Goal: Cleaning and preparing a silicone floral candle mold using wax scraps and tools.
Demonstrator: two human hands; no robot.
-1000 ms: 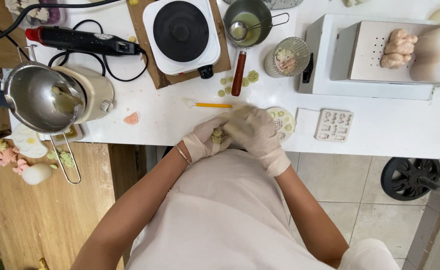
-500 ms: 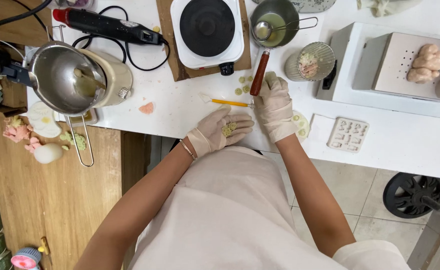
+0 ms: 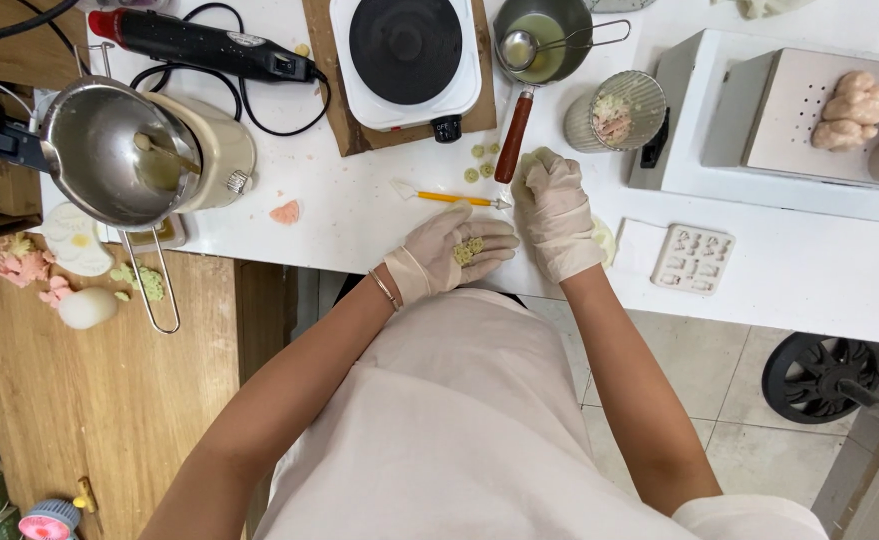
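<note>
From the head camera, our gloved left hand (image 3: 446, 253) lies palm-up and open, cupping several green wax flowers (image 3: 469, 249) already gathered. Our right hand (image 3: 553, 205) curls its fingers near loose wax flowers (image 3: 479, 164) left on the counter (image 3: 359, 220); we cannot tell whether it grips anything.

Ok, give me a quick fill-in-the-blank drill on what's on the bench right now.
1. The left hand lies palm up with small ____ wax pieces in it.
2. The right hand reaches beside the saucepan's ____ handle.
3. The hot plate stands on a ____ board.

Missing words: green; wooden; brown
</note>
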